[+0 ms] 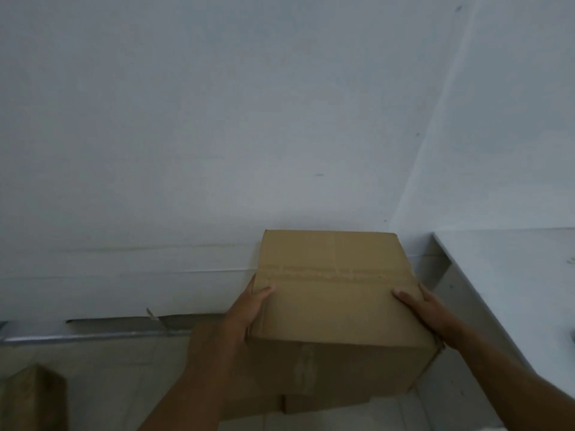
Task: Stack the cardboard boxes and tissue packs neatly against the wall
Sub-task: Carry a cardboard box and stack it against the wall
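We note a pale wall (217, 119) filling most of the view, meeting a second wall at a corner on the right. Its lower edge shows a torn, peeling strip above a grey baseboard. Below lies a light tiled floor (118, 377). At the right edge we see a white table (513, 275), its top running away from the corner.

The main cardboard box (336, 306) sits between the table and the open floor, close to the wall near the corner; whether it touches the wall we cannot tell. Its top is closed, with a taped seam running across. It rests on a lower cardboard box (323, 402), of which only a strip shows beneath it.

We record the left hand (249, 309) grasping the box's left side, thumb laid over the top edge. The right hand (426, 309) grasps the right side, thumb likewise on top. Both forearms reach in from the bottom of the view.

A third cardboard piece (34, 396), blurred, shows at the lower left corner, well apart from the stack.
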Available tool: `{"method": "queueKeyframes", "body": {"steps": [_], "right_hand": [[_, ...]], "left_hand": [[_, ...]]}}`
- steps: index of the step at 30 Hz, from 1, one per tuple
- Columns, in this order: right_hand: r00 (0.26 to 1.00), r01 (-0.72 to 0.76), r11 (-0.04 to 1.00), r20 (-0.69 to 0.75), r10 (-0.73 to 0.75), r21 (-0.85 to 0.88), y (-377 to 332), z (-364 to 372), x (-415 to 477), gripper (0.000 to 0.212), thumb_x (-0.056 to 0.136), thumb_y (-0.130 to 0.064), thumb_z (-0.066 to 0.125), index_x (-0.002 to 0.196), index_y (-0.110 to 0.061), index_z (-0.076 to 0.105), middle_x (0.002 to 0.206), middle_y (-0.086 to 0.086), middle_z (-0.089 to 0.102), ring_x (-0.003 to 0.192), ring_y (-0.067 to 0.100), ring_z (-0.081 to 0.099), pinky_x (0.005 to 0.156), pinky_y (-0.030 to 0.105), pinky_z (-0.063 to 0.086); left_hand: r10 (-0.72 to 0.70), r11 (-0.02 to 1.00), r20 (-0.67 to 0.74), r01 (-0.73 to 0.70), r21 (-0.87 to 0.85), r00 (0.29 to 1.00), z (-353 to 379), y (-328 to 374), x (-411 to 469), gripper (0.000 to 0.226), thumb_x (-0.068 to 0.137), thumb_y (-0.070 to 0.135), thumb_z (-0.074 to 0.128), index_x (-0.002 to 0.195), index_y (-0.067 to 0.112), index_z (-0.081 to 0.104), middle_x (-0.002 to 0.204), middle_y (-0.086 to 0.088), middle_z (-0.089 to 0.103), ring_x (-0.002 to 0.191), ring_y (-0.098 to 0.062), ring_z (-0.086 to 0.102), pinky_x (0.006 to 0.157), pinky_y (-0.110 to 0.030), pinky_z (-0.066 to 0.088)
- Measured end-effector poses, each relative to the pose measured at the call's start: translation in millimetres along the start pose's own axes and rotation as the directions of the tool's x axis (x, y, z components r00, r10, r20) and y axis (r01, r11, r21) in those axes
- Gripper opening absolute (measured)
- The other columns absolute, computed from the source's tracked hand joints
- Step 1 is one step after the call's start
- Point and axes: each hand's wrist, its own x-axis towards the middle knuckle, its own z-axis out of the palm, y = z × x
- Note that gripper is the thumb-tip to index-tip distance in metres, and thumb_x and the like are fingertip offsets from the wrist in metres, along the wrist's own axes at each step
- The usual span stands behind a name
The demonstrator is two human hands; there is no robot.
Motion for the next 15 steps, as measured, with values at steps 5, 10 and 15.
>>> {"method": "queueKeyframes", "body": {"steps": [5, 10, 15], "right_hand": [[0.998, -0.058, 0.998, 0.029, 0.057, 0.017, 14.3, -30.9, 44.0, 0.055, 0.088, -0.043, 0.063, 0.139, -0.031, 0.045, 0.121, 0.006, 0.064, 0.1, 0.023, 0.067, 0.076, 0.033, 0.057], [0.997, -0.081, 0.997, 0.011, 0.081, 0.005, 34.2, -37.8, 92.7, 0.058, 0.085, -0.046, 0.067, 0.139, -0.031, 0.049, 0.121, 0.005, 0.066, 0.1, 0.023, 0.069, 0.087, 0.043, 0.057], [0.997, -0.071, 0.997, 0.002, 0.071, -0.038, 53.0, -14.6, 133.1, 0.057, 0.085, -0.05, 0.065, 0.136, -0.029, 0.053, 0.127, 0.005, 0.064, 0.106, 0.023, 0.065, 0.089, 0.039, 0.054]], "left_hand": [[-0.016, 0.998, -0.032, 0.014, -0.055, 0.999, 47.9, -3.9, 46.8, 0.039, 0.095, 0.027, 0.057, 0.133, 0.02, 0.057, 0.127, -0.005, 0.064, 0.115, -0.023, 0.061, 0.104, -0.039, 0.046], [-0.031, 0.997, -0.138, 0.021, -0.072, 0.99, 69.1, -27.3, 94.1, 0.049, 0.097, 0.032, 0.053, 0.145, 0.023, 0.044, 0.143, 0.0, 0.051, 0.135, -0.019, 0.045, 0.115, -0.037, 0.033], [-0.046, 0.999, -0.132, 0.045, -0.009, 0.99, 68.0, -65.9, 135.4, 0.058, 0.099, 0.047, 0.04, 0.153, 0.034, 0.023, 0.157, 0.005, 0.03, 0.146, -0.02, 0.027, 0.121, -0.04, 0.019]]}}
